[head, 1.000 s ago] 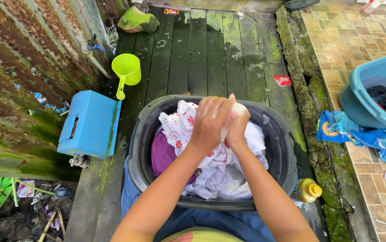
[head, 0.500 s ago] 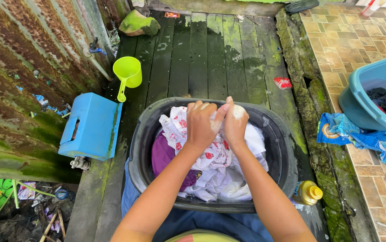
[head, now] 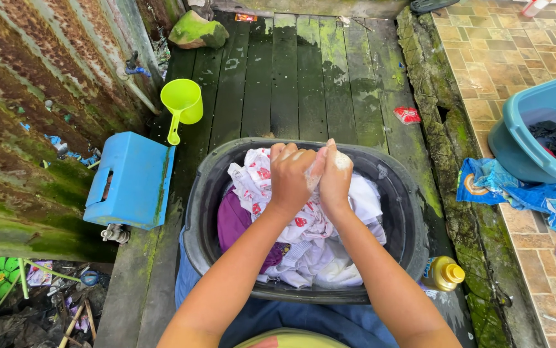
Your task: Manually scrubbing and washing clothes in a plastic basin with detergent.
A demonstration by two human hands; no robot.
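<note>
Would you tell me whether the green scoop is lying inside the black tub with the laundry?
No, the green scoop lies on the wet wooden planks beyond the blue stool, outside the black tub.

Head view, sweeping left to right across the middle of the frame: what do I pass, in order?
Blue plastic stool → black wash tub → left hand → right hand, both gripping the white printed cloth → yellow-capped bottle → blue printed bag → teal basin.
</note>
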